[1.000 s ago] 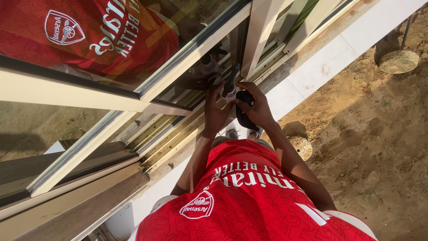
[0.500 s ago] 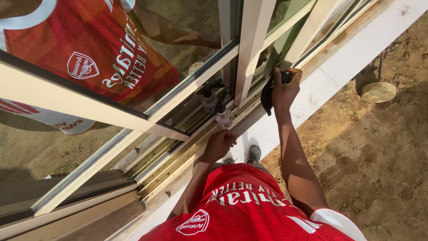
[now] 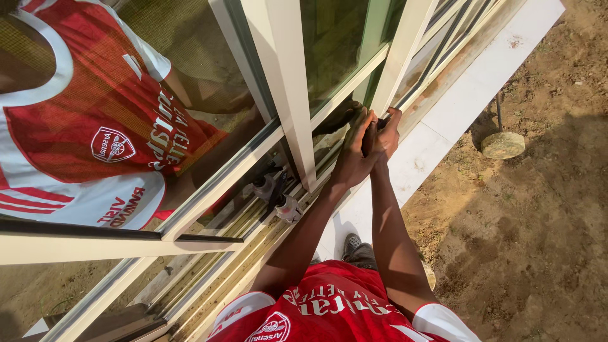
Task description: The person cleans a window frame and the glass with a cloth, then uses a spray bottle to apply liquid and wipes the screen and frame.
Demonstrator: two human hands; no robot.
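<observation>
While both hands meet right of centre, the left hand (image 3: 352, 158) flat against the white window frame (image 3: 285, 95) and the right hand (image 3: 386, 134) clenched around a small dark object (image 3: 369, 134), fingers could get pinched should the sash slide.

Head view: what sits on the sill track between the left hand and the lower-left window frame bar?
In the head view, a small grey-and-black tool lies on the sill track, below the left hand and beside the white upright frame.

Two hands (image 3: 370, 142), one window frame (image 3: 288, 95)
</observation>
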